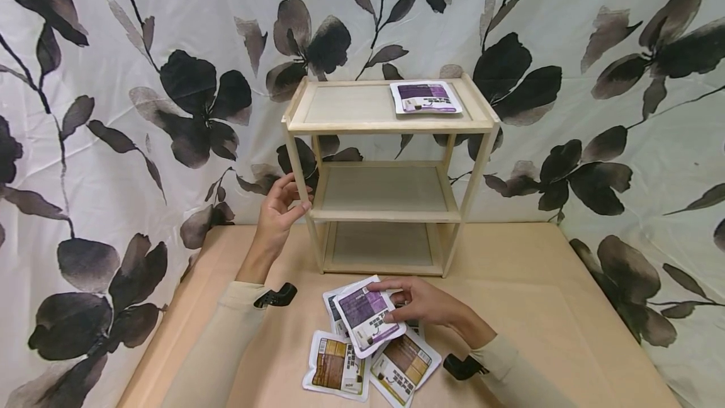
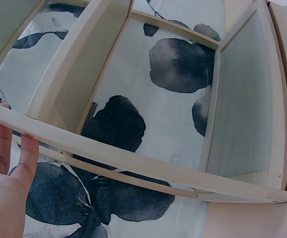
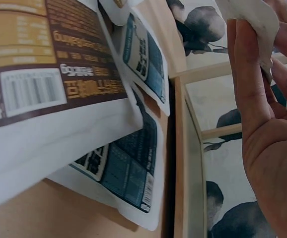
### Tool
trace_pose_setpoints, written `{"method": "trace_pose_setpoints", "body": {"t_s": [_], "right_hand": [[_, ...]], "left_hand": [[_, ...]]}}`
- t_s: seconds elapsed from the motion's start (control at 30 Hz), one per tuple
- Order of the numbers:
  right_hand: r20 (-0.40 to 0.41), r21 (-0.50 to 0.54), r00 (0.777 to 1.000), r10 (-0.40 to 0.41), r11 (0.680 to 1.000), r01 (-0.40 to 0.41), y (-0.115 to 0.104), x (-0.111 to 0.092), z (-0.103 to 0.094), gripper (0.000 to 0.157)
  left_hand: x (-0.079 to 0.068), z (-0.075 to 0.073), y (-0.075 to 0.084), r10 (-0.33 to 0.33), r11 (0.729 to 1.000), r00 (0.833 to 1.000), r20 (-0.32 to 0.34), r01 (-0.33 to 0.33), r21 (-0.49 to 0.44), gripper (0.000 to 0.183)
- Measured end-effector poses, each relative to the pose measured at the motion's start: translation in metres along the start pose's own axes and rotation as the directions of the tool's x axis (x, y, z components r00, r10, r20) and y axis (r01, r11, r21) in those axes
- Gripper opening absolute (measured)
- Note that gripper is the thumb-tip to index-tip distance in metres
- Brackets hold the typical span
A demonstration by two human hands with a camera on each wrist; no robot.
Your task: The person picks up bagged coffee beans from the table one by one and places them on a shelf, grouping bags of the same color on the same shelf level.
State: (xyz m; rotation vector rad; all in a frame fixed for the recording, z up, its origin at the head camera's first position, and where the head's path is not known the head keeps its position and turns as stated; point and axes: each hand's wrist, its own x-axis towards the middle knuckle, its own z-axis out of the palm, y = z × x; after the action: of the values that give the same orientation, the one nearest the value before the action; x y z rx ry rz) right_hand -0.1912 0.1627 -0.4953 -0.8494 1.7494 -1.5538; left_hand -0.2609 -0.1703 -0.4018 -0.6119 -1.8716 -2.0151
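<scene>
A small three-tier wooden shelf rack (image 1: 385, 215) stands at the back of the table. My left hand (image 1: 277, 206) holds its front left post (image 2: 108, 156), thumb on one side and fingers behind it. Low in front of the rack, my right hand (image 1: 427, 304) pinches a white-edged purple pouch (image 1: 360, 313) by its right side. The pouch is tilted above the other pouches, its pale edge (image 3: 257, 17) showing between my fingers in the right wrist view. Under it lie dark blue pouches (image 3: 128, 171), partly hidden. Two brown-and-yellow pouches (image 1: 337, 367) lie nearest me.
Another purple pouch (image 1: 427, 98) lies on the right part of the rack's top tier, inside the raised side rails. A floral cloth (image 1: 195, 106) hangs close behind the rack. The tan table (image 1: 521, 282) extends to both sides of the rack.
</scene>
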Motion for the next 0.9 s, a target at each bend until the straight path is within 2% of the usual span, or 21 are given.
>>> {"method": "trace_pose_setpoints", "body": {"t_s": [0.2,0.43,0.63,0.9], "right_hand": [[-0.018,-0.014,1.000,-0.019,1.000,0.019,-0.005,-0.001,-0.002,0.062],[-0.013,0.050,0.999,-0.030,0.998,0.030,-0.014,-0.003,-0.008,0.064],[-0.013,0.058,0.999,-0.031,0.998,0.031,-0.022,-0.005,-0.013,0.066],[-0.019,0.052,0.997,-0.075,0.996,0.076,-0.033,-0.007,-0.017,0.066]], "left_hand": [[0.000,0.001,0.000,0.010,1.000,1.000,0.002,-0.010,-0.003,0.060],[0.000,0.001,0.001,0.012,1.000,1.000,-0.002,-0.012,-0.006,0.060],[0.000,0.001,0.001,0.011,1.000,1.000,-0.002,-0.011,-0.015,0.060],[-0.001,0.001,0.002,0.009,1.000,1.000,0.001,-0.009,-0.010,0.060]]}}
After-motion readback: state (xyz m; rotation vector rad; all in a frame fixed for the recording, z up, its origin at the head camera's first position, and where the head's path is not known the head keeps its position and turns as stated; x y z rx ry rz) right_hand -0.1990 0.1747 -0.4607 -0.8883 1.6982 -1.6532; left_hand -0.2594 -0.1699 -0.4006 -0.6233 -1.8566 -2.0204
